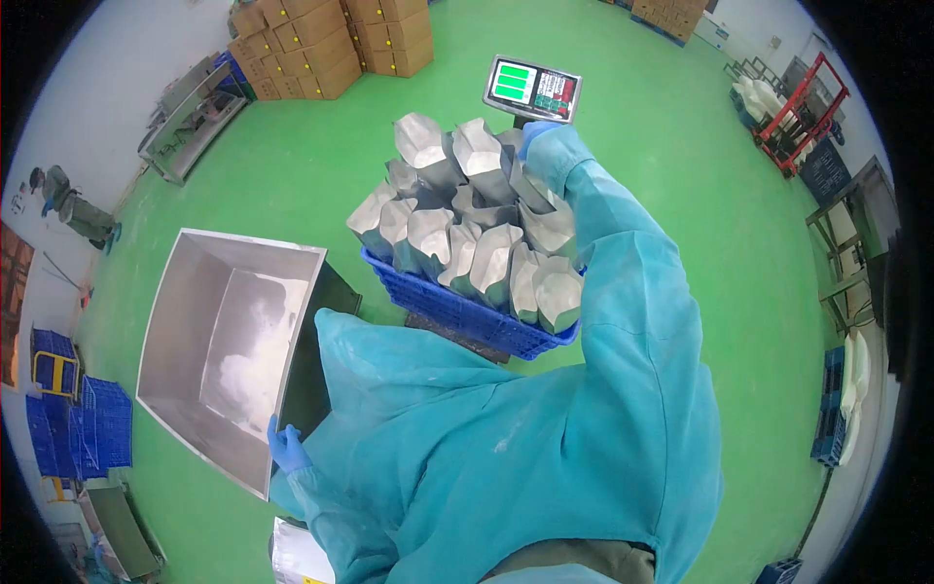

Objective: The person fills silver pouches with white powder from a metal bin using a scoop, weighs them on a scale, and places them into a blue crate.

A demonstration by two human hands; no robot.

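My left hand (287, 446), in a blue glove, rests at the near rim of a large steel bin (248, 331) with white powder on its bottom; its fingers look spread. My right hand (532, 136), also gloved, reaches to the far right corner of a blue crate (457, 310), just below the scale display (532, 90). Its fingers are largely hidden by the sleeve and the bags. Several open silver bags (496, 258) stand upright in the crate, which sits on a dark platform.
Stacked cartons (311, 54) stand at the back left, near a steel table (195, 122). A person (78, 209) is at the far left, above blue crates (102, 423). A red pallet jack (793, 117) is at the right. A white package (300, 553) lies at the bottom.
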